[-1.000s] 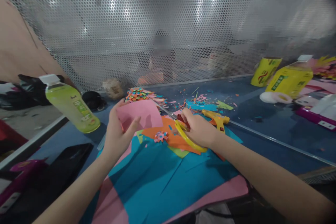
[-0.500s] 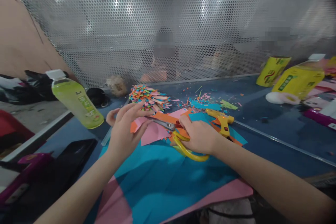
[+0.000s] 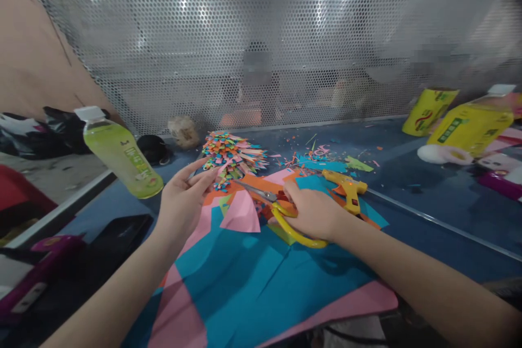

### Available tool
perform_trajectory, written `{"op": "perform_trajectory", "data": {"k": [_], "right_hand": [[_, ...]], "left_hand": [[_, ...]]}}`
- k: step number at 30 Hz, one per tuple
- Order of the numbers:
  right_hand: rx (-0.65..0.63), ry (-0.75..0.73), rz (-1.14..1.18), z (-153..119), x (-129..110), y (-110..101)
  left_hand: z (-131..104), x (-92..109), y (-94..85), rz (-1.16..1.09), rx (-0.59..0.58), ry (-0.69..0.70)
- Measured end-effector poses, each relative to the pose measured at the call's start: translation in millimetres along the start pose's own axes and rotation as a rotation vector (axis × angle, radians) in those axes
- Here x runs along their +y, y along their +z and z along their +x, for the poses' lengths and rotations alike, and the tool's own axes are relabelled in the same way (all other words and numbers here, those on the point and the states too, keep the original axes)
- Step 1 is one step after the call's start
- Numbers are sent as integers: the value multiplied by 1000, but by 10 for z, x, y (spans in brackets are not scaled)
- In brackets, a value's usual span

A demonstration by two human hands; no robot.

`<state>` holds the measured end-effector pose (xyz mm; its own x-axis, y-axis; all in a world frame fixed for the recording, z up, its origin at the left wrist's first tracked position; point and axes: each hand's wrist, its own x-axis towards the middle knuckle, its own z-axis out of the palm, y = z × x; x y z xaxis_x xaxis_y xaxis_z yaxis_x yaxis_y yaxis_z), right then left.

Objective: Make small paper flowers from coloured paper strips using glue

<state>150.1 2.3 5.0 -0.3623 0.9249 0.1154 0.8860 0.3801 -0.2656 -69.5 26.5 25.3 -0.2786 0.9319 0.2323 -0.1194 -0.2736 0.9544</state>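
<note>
My right hand [image 3: 312,211] is wrapped round the yellow handles of the scissors [image 3: 296,231], whose metal blades point left over orange and pink paper. My left hand [image 3: 183,196] is closed in a pinch beside the cone of layered paper strips [image 3: 232,155]; a small pink strip seems to show at its fingertips. Between the hands a loose pink paper piece [image 3: 242,213] lies on large blue paper [image 3: 261,277]. A yellow glue gun [image 3: 348,190] rests just beyond my right hand.
A green drink bottle [image 3: 122,152] and a black phone [image 3: 118,239] are at the left. Paper scraps [image 3: 318,160] lie behind the glue gun. At the right stand a yellow can [image 3: 428,112] and a yellow bottle [image 3: 468,125]. A perforated metal panel [image 3: 302,38] spans the back.
My left hand has drawn back from the blade tips, and its spread fingers have come together. The pink paper piece sits lower and apart from the hand. My right hand has barely moved.
</note>
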Motion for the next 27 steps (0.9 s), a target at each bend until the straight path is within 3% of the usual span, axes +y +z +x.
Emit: {"op": "perform_trajectory", "data": {"k": [9, 14, 17, 21, 27], "right_hand": [[27, 32, 405, 26, 68, 50], [119, 24, 595, 56, 78, 102], [150, 24, 848, 81, 45, 110], [95, 74, 1164, 100, -6, 110], [7, -68, 1252, 73, -33, 106]], "left_hand": [[-58, -28, 1, -40, -118, -83], [-81, -24, -3, -22, -180, -129], [-131, -38, 20, 47, -298, -192], [-219, -113, 58, 188, -508, -247], [-267, -204, 61, 187, -651, -206]]}}
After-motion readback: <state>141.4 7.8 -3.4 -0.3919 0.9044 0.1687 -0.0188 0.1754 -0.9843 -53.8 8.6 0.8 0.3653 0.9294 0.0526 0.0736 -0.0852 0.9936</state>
